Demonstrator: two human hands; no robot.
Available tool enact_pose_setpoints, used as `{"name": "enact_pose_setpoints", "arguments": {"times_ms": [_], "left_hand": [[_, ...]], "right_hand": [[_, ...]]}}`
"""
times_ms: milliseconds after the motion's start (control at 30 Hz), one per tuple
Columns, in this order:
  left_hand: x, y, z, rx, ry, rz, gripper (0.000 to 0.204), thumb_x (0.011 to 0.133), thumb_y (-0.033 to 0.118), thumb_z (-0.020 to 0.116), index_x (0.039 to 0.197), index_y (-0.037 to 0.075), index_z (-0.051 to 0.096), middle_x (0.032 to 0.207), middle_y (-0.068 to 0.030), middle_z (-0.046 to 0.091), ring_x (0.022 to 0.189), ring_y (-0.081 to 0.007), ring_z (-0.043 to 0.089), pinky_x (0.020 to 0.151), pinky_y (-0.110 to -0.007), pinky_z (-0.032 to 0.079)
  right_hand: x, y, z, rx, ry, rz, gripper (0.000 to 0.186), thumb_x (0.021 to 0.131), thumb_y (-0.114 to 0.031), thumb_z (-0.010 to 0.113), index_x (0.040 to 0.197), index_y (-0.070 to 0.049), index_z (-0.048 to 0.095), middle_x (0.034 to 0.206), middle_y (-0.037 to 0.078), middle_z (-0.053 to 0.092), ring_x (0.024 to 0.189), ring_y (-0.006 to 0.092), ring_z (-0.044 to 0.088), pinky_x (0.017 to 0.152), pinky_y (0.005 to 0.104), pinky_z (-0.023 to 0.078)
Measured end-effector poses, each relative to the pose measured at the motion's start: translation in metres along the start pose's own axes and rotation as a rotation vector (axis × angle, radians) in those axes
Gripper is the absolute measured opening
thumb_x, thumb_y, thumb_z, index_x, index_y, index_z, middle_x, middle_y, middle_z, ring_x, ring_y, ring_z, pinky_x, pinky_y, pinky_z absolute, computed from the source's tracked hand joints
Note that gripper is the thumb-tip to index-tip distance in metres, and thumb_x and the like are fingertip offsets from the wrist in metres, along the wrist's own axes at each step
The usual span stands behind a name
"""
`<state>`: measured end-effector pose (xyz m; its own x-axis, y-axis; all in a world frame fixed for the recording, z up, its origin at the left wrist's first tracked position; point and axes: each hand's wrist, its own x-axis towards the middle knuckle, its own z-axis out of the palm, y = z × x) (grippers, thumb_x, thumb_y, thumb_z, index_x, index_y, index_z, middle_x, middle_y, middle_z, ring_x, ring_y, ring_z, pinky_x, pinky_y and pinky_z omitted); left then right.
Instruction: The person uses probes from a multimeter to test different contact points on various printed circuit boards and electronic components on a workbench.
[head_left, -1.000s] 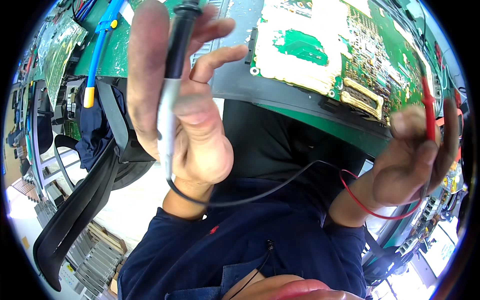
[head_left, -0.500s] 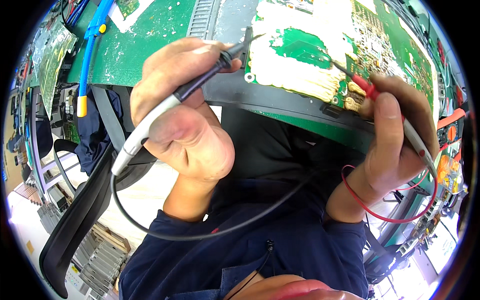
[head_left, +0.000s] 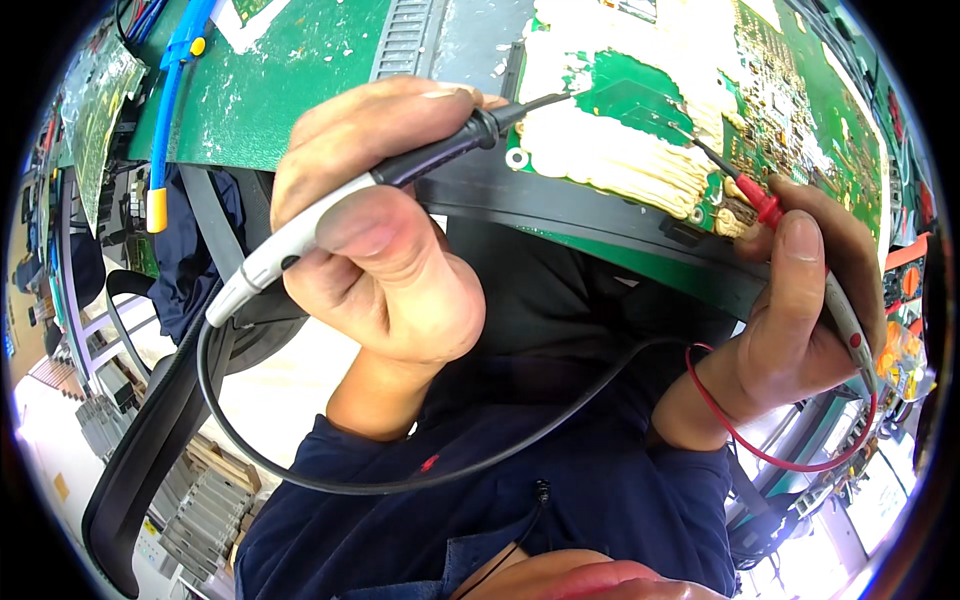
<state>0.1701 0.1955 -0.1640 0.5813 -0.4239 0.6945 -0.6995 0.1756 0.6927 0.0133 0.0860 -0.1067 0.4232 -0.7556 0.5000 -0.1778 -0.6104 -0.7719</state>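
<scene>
My left hand (head_left: 385,220) is closed around a black-tipped test probe (head_left: 435,155) with a grey handle. Its slim tip points right, at the left edge of a bare green patch on the circuit board (head_left: 630,85). Cream-coloured beads of coating surround that patch. In my right hand (head_left: 800,290), fingers pinched, is a red test probe (head_left: 757,197) with a grey handle; its dark tip lies over the patch's right side. Whether either tip touches the board I cannot tell. A black cable (head_left: 400,488) trails from the left probe, a red cable (head_left: 720,415) from the right one.
The board rests on a dark grey support (head_left: 560,207) on a green bench mat (head_left: 290,75). A blue tube with a yellow end (head_left: 157,210) hangs at the left. A black chair (head_left: 150,450) stands lower left. An orange-and-black meter (head_left: 908,282) sits at the right edge.
The black probe's tip has moved right, from the board's left edge to the green patch. The red probe stays near the patch's right side. The board sits slightly further right in view.
</scene>
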Motion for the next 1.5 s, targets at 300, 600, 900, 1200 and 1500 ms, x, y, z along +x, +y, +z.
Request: {"name": "enact_pose_setpoints", "arguments": {"times_ms": [300, 600, 900, 1200, 1500], "left_hand": [[0.000, -0.001, 0.000, 0.054, -0.034, 0.042, 0.061, 0.100, 0.046, 0.028, 0.103, -0.011, 0.049, 0.101, -0.0247, 0.054, 0.082, -0.0307, 0.064, 0.073, -0.040, 0.059], [-0.002, -0.004, -0.001, -0.025, -0.007, 0.006, 0.056, 0.101, 0.042, 0.029, 0.105, -0.010, 0.049, 0.104, -0.0240, 0.053, 0.086, -0.0310, 0.065, 0.073, -0.040, 0.060], [-0.004, -0.004, -0.003, -0.060, 0.010, -0.007, 0.053, 0.101, 0.041, 0.031, 0.105, -0.009, 0.049, 0.105, -0.0231, 0.053, 0.087, -0.0309, 0.065, 0.073, -0.039, 0.060], [-0.005, -0.004, -0.013, -0.029, 0.013, -0.001, 0.049, 0.101, 0.039, 0.035, 0.103, -0.008, 0.050, 0.104, -0.0232, 0.056, 0.090, -0.0317, 0.064, 0.076, -0.042, 0.058], [-0.008, 0.004, 0.013, -0.165, 0.164, -0.130, 0.055, 0.101, 0.040, 0.034, 0.105, -0.012, 0.052, 0.104, -0.0239, 0.057, 0.090, -0.0297, 0.063, 0.078, -0.042, 0.058]], "right_hand": [[0.000, 0.003, 0.000, 0.017, -0.028, -0.038, 0.017, 0.083, -0.002, 0.059, 0.091, 0.011, 0.065, 0.078, 0.017, 0.066, 0.057, 0.0143, 0.058, 0.055, 0.0217, 0.046], [0.001, -0.001, 0.002, -0.009, -0.013, -0.012, 0.016, 0.083, -0.002, 0.059, 0.090, 0.010, 0.065, 0.077, 0.017, 0.067, 0.058, 0.0136, 0.059, 0.056, 0.0211, 0.046], [0.001, -0.001, 0.002, -0.028, -0.005, -0.032, 0.015, 0.083, -0.002, 0.059, 0.089, 0.009, 0.066, 0.076, 0.015, 0.067, 0.057, 0.0129, 0.059, 0.056, 0.0208, 0.045], [0.000, 0.013, 0.005, 0.014, -0.016, -0.140, 0.009, 0.079, -0.002, 0.061, 0.083, 0.005, 0.065, 0.069, 0.012, 0.064, 0.055, 0.0155, 0.059, 0.054, 0.0238, 0.046], [0.015, 0.025, -0.011, 0.100, 0.079, -0.357, 0.006, 0.067, -0.004, 0.068, 0.070, -0.005, 0.063, 0.061, 0.007, 0.061, 0.052, 0.0227, 0.060, 0.049, 0.0308, 0.047]]}}
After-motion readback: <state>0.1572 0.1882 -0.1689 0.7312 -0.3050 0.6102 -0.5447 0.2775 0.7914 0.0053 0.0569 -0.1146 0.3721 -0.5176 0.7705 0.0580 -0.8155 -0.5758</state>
